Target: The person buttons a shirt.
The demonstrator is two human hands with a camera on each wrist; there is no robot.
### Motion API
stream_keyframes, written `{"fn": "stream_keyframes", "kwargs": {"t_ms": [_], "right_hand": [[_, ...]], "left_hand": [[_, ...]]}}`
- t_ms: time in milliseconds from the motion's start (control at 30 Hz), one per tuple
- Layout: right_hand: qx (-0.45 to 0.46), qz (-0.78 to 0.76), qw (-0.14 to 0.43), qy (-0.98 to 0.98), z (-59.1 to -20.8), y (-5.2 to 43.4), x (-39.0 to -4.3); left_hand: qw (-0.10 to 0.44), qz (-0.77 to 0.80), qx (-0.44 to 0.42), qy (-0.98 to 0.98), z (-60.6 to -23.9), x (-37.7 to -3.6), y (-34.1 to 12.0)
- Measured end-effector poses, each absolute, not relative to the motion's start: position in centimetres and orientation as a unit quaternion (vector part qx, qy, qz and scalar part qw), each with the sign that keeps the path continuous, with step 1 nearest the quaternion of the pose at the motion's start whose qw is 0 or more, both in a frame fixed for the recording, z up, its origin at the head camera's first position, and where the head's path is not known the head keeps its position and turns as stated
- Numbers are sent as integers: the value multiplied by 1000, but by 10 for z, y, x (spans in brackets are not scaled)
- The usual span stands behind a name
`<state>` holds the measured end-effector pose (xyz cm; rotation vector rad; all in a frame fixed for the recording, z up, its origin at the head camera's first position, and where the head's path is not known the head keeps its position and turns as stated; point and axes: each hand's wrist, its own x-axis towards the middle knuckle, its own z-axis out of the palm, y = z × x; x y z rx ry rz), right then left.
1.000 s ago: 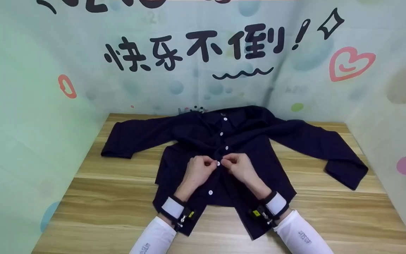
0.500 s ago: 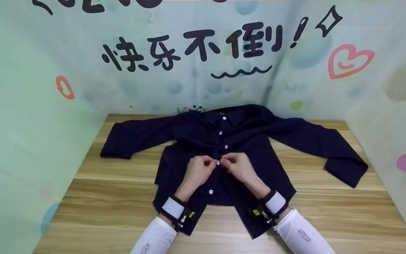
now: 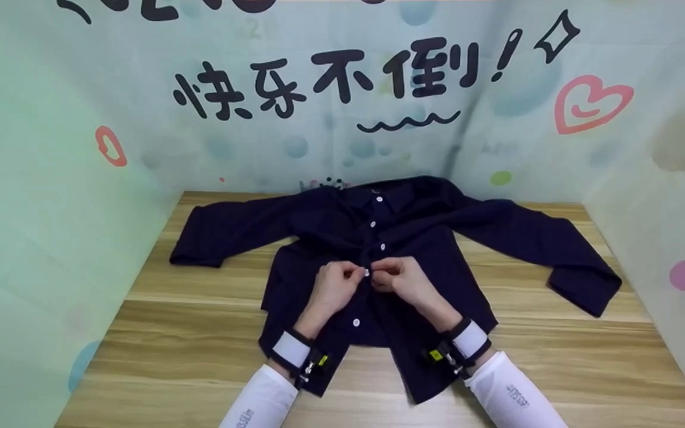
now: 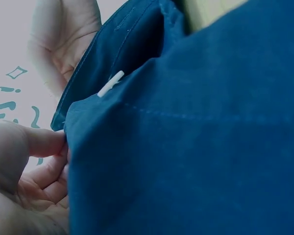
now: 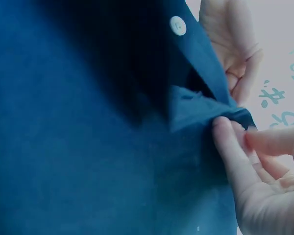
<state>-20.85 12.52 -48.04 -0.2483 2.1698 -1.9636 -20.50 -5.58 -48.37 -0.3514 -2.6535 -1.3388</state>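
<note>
A dark navy long-sleeved shirt (image 3: 324,223) with white buttons lies spread out, collar at the far side. Over its front placket my two hands meet, fingertips almost together. My left hand (image 3: 335,291) pinches one front edge beside a white button (image 3: 367,273). From the other side, my right hand (image 3: 409,286) grips the opposite edge with thumb and fingers. The left wrist view has a button (image 4: 110,84) seen edge-on, near the lifted cloth. In the right wrist view, folded cloth sits between the right fingertips (image 5: 224,129), and a button (image 5: 178,25) shows above.
The shirt rests on a wood-grain table (image 3: 200,339). Its sleeves reach out to both sides, the right cuff (image 3: 583,291) folded over. Printed curtains (image 3: 330,142) stand behind and at both sides. Another button (image 3: 356,323) shows below the hands.
My right hand's fingers have shifted and its wrist has turned slightly outward, to the right. The right lower hem has slid a little to the left. My left hand has barely moved.
</note>
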Motion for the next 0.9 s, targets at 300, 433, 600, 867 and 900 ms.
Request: {"fn": "stream_keyframes", "kwargs": {"t_ms": [300,433,600,867,900], "right_hand": [[-120,-584,11,803,-483,123,-208],[-138,-498,-46,855,-481,120,-206],[-150,-449,-75,878,-477,118,-203],[-160,-467,-59,868,-478,118,-204],[-158,-485,-49,859,-478,119,-204]], "left_hand": [[62,-439,-141,-885,-484,-205,-55],[75,-430,-155,-886,-486,-206,-56],[57,-443,-153,-882,-482,-206,-57],[74,-419,-177,-887,-481,-206,-58],[83,-417,-175,-888,-482,-206,-57]]}}
